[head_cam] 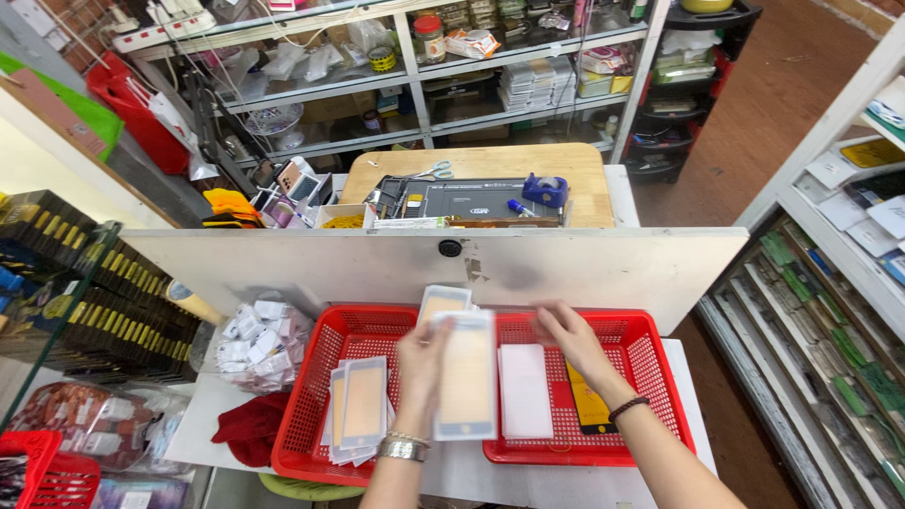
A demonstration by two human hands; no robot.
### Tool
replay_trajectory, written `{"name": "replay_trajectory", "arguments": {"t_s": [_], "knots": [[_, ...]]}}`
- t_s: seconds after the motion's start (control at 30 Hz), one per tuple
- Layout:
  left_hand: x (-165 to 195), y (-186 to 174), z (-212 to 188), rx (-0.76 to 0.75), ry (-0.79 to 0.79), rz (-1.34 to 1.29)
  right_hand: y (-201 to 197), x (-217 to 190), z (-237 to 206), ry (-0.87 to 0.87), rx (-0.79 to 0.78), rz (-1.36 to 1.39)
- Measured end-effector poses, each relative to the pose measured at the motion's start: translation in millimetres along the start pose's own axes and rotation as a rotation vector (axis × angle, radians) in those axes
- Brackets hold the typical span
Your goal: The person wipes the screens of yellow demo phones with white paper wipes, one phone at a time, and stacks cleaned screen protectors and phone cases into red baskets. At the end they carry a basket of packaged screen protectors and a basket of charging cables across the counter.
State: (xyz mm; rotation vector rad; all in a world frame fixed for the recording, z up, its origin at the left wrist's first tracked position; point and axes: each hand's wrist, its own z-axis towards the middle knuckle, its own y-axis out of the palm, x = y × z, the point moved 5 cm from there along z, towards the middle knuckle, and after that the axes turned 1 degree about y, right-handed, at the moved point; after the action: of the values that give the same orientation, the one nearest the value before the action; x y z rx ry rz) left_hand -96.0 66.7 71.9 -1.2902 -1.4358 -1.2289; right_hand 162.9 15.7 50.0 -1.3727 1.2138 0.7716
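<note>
My left hand (421,363) holds up a long, flat phone screen panel (466,377) with a white border and pale tan face, over the gap between two red plastic baskets. A second similar panel (443,302) shows just behind its top edge. My right hand (568,336) hovers with fingers spread above the right red basket (660,372), blurred and holding nothing that I can make out. The left red basket (311,405) holds a stack of several similar panels (360,405). In the right basket lie a white sheet (524,391) and a dark panel with a yellow face (589,405).
A white board (603,269) stands upright behind the baskets. A clear bag of small white packets (256,344) and a dark red cloth (250,424) sit to the left. Beyond are a wooden workbench (490,160) with tools and cluttered metal shelves (415,75).
</note>
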Motion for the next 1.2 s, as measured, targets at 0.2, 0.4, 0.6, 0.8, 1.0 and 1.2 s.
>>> {"name": "replay_trajectory", "arguments": {"t_s": [0.2,0.4,0.6,0.8,1.0,1.2], "knots": [[8,-152,38,0.5,0.257,0.528,41,86,-23,0.44,-0.08,-0.818],[-2,-117,6,0.587,0.613,0.953,46,108,-24,0.325,0.056,-0.731],[-55,39,-28,-0.215,0.237,0.79,-3,97,-20,0.262,-0.007,-0.388],[-101,79,-4,-0.288,-0.217,0.001,-14,85,-38,0.405,-0.304,0.103],[-111,60,-4,-0.236,-0.233,-0.009,-26,105,-37,0.502,0.229,-0.85],[-94,51,-22,-0.21,-0.257,0.001,-32,128,-29,0.474,0.272,-0.718]]}}
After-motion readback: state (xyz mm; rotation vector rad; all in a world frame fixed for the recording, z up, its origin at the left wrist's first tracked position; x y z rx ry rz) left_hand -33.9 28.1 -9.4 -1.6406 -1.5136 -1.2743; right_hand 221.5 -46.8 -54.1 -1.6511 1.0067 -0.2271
